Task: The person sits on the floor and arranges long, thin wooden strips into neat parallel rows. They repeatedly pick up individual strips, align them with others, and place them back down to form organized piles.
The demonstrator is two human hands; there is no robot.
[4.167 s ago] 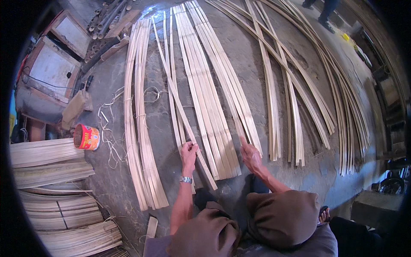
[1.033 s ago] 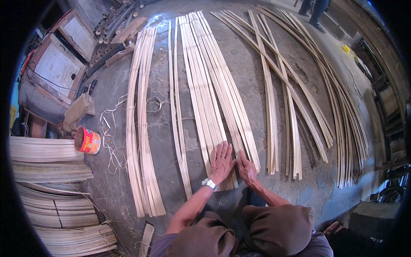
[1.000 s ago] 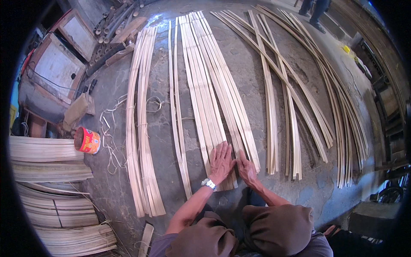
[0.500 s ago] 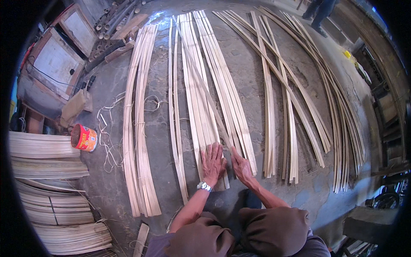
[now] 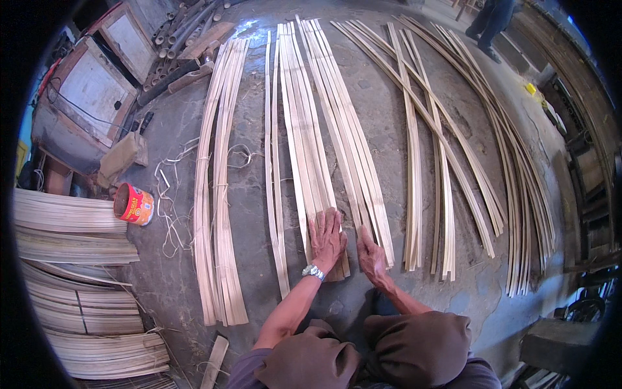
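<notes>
Long pale bamboo strips lie lengthwise on the floor in several groups. My left hand (image 5: pixel 327 241), with a metal watch at the wrist, rests flat on the near end of the middle bamboo strips (image 5: pixel 303 136), fingers stretched out. Just right of it, my right hand (image 5: pixel 372 260) is closed at the near end of a bamboo strip (image 5: pixel 334 152) on the left edge of the neighbouring group (image 5: pixel 353 149). Its fingers partly hide the strip's end. Two narrow bamboo strips (image 5: pixel 275 162) lie apart, left of the middle group.
Tied bamboo bundles (image 5: pixel 217 175) lie to the left, near a red tub (image 5: pixel 134 204) and loose ties (image 5: pixel 170 214). Stacked strips (image 5: pixel 81 311) fill the near left. Crossed strips (image 5: pixel 424 117) and a long bundle (image 5: pixel 512 175) lie right. A person's legs (image 5: pixel 491 26) stand far right.
The strip that slanted across the middle group has swung right at its far end and now lies along the right-hand group. My left hand stays on the middle strips. The view has shifted slightly.
</notes>
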